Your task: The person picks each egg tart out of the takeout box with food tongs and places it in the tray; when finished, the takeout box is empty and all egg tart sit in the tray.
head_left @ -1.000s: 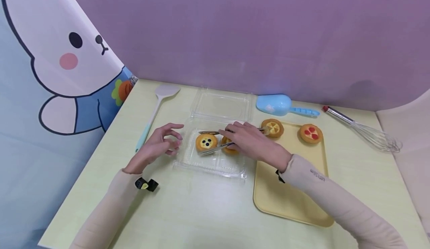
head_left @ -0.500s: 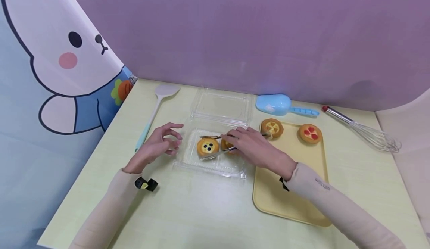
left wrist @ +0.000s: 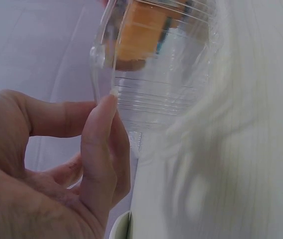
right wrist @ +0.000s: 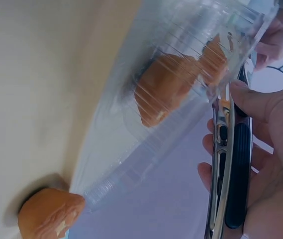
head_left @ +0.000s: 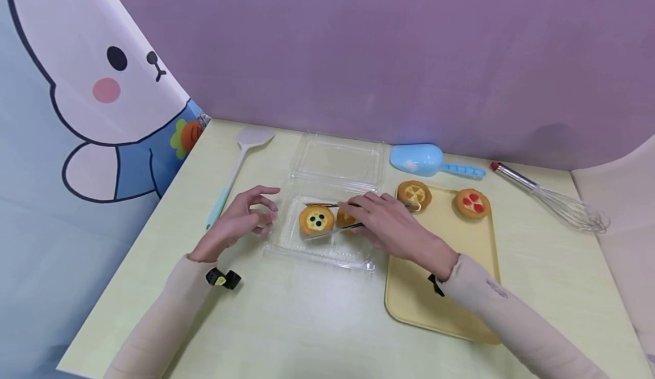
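My right hand [head_left: 389, 223] grips a pair of metal tongs [right wrist: 241, 169] with dark handle inlays. The tongs' two arms lie on either side of an egg tart with blueberries [head_left: 316, 220], inside a clear plastic clamshell box [head_left: 322, 259]. A second tart [head_left: 345, 218] sits just right of it, partly covered by the fingers and the tongs. My left hand [head_left: 240, 220] is at the box's left side with bent fingers and nothing held. In the left wrist view one of its fingertips [left wrist: 109, 102] is right at the clear rim.
The box's lid [head_left: 338, 160] lies folded back. A yellow tray [head_left: 435, 305] on the right has a yellow-topped tart [head_left: 415, 196] and a red-topped tart [head_left: 473, 203] at its far end. Around are a spatula [head_left: 230, 183], a blue scoop [head_left: 419, 160] and a whisk [head_left: 552, 197].
My right hand has shifted slightly right and toward me with the tongs. The blueberry tart has moved a little toward me within the box. The left hand has stayed put.
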`<state>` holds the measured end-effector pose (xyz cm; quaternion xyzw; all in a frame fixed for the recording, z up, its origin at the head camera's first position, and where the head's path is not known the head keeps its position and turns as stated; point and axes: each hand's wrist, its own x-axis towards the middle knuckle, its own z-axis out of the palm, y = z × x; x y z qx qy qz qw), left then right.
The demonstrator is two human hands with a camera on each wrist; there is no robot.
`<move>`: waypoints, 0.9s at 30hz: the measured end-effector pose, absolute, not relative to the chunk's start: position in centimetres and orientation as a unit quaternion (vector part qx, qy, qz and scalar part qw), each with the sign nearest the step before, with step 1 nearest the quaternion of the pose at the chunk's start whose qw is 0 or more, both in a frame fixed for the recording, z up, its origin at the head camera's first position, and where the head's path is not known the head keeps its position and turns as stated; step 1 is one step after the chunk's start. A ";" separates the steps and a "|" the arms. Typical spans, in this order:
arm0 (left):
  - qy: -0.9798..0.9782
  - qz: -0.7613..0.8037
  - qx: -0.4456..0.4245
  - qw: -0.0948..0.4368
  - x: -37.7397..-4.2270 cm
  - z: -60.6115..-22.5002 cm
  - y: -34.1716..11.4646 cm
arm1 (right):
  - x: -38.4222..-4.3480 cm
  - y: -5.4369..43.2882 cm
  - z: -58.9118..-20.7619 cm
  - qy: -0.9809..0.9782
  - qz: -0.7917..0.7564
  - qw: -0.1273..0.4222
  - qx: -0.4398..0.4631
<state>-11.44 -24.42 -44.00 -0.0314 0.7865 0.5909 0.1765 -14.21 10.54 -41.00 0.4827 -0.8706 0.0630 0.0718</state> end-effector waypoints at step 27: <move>0.782 0.596 -0.028 0.180 -11.4 -43.8 -24.5 | -12.3 21.3 -38.4 -0.914 0.092 0.143 0.368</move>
